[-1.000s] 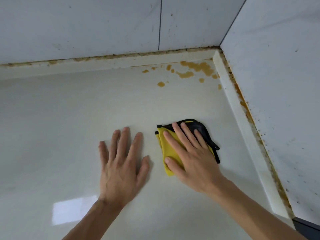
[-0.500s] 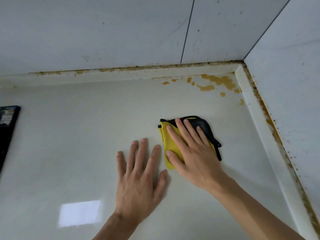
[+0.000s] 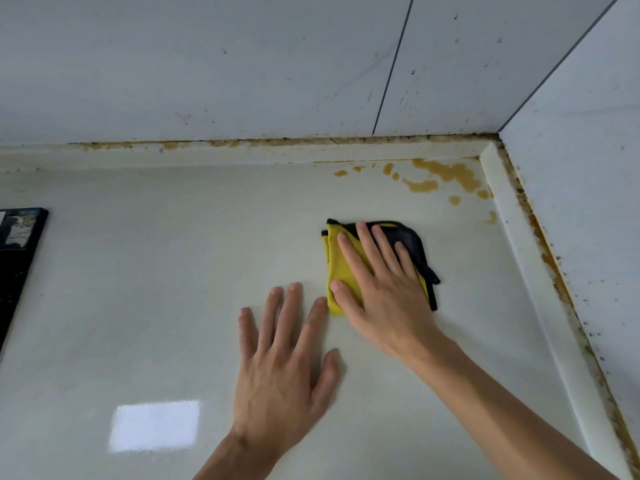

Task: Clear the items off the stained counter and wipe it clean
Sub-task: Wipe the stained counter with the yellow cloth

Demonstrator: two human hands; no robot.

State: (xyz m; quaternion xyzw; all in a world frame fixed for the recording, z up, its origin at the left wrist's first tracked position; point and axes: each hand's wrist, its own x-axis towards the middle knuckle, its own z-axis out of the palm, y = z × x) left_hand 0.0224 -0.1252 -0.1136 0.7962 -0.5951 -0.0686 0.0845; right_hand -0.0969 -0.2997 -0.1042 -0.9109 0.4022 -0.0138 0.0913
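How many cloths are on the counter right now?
1. A folded yellow-and-black cloth lies on the counter, toward the stained back right corner, under the flat right hand. The left hand rests bare on the counter beside it. None other shows.

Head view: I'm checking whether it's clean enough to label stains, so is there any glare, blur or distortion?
Head view: one bright rectangular glare patch on the counter, away from the stains; soft shadows beside the left hand; focus sharp; the wide lens slants the wall tile seams.
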